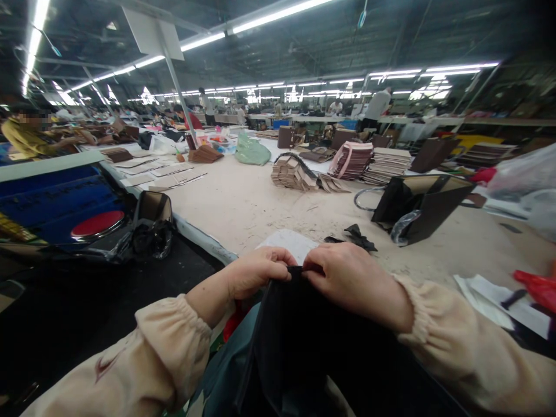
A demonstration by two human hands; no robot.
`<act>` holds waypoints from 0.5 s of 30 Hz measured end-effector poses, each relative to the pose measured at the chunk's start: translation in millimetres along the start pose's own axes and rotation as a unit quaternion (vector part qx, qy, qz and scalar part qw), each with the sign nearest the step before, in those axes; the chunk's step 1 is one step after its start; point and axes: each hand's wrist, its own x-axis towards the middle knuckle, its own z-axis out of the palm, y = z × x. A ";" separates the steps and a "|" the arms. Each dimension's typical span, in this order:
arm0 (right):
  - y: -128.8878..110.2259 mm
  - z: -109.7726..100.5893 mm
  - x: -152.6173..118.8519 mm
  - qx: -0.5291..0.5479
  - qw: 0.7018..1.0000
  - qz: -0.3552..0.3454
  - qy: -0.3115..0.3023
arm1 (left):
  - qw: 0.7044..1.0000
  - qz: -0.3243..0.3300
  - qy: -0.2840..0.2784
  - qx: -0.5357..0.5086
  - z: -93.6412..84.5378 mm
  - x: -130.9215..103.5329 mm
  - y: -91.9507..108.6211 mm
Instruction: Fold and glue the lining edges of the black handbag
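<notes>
A piece of black fabric [299, 324], which looks like a bag lining, hangs over my lap at the table's near edge. My left hand [260, 271] pinches its top edge between thumb and fingers. Close beside it, my right hand [347, 278] grips the same edge with curled fingers. Below the hands the fabric falls open in a dark fold, and its lower part runs out of view. A sheet of white paper [289, 243] lies on the table just beyond my hands.
On the pale table [226, 208] stand a dark box-shaped bag [438, 208], stacked brown panels [293, 174] and a green plastic bag [252, 149]. Black scraps [358, 236] lie beyond my right hand. At left are a red round stool [98, 225] and another person [30, 136].
</notes>
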 end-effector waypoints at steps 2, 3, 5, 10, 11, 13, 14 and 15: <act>1.8 -0.9 -1.4 0.001 1.000 0.004 0.002 | 1.000 0.001 0.001 0.005 0.5 0.1 0.2; 2.8 -1.3 -2.2 0.000 1.000 0.005 0.003 | 1.000 0.001 0.001 0.009 0.9 0.3 0.5; 4.8 -1.6 -3.6 -0.004 1.000 0.002 0.003 | 1.000 0.003 0.001 0.018 1.9 0.9 1.4; 7.8 0.5 -4.8 -0.008 1.000 0.000 0.003 | 1.000 0.002 -0.001 0.023 3.5 2.6 3.0; 7.9 1.1 -4.8 -0.010 1.000 -0.003 0.003 | 1.000 0.002 -0.002 0.021 3.7 2.8 3.1; 7.5 1.8 -4.6 -0.019 1.000 -0.009 0.002 | 1.000 0.004 -0.001 0.017 4.0 3.0 2.9; 7.1 1.9 -4.5 -0.024 1.000 -0.013 0.000 | 1.000 0.004 0.000 0.017 4.2 3.2 2.8; 6.6 1.9 -4.5 -0.031 0.999 -0.016 -0.001 | 1.000 0.004 0.001 0.017 4.3 3.3 2.5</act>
